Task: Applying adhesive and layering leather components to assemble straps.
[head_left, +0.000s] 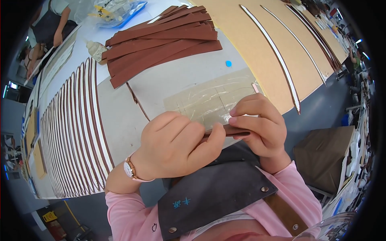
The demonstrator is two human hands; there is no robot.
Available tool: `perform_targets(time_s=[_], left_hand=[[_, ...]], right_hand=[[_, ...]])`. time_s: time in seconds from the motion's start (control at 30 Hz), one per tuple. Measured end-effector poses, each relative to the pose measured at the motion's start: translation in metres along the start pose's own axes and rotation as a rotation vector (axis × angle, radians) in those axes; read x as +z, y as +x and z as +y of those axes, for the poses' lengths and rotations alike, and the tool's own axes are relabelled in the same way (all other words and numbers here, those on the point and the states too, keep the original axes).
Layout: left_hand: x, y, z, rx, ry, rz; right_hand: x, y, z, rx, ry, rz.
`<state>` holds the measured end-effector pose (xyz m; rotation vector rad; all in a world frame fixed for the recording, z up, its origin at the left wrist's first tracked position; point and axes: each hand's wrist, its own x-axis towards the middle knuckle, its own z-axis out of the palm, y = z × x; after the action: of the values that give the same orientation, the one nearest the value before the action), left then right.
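Between my two hands, just above the near edge of the table, is a reddish-brown leather strip (230, 130). My left hand (177, 140) is curled, with thumb and fingers closed on the strip's left part. The fingers of my right hand (261, 124) pinch its right end, where it looks folded over. Under and beyond my hands lies a clear plastic sheet (213, 96) with lines on it. A thin brown strip (138, 102) runs along the table left of that sheet. Farther off, a pile of wide brown leather strips (165, 42) is stacked loosely.
Many narrow brown and white strips (76, 132) lie side by side at left. A small bottle (96, 50) and a plastic bag (110, 12) sit near the pile. Long thin strips (277, 52) rest on the tan board (241, 28). Another person (52, 24) stands far left.
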<state>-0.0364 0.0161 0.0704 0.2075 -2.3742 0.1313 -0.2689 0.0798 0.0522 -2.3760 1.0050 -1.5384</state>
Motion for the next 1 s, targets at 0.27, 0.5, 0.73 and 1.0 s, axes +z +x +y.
perform_targets(time_s=[0.27, 0.5, 0.73, 1.0], left_hand=[[-0.002, 0.0, 0.003, -0.059, -0.075, -0.027], [-0.004, 0.005, -0.006, -0.346, -0.17, -0.143], [-0.001, 0.003, -0.017, -0.624, -0.452, -0.198], [0.001, 0.002, -0.032, -0.858, -0.731, -0.252]], right_hand=[[0.0, -0.004, -0.003, -0.021, 0.036, 0.029], [0.009, -0.011, 0.002, 0.499, 0.292, 0.231], [0.023, -0.007, 0.007, 0.766, 0.66, 0.303], [0.019, -0.01, 0.016, 0.927, 1.169, 0.091]])
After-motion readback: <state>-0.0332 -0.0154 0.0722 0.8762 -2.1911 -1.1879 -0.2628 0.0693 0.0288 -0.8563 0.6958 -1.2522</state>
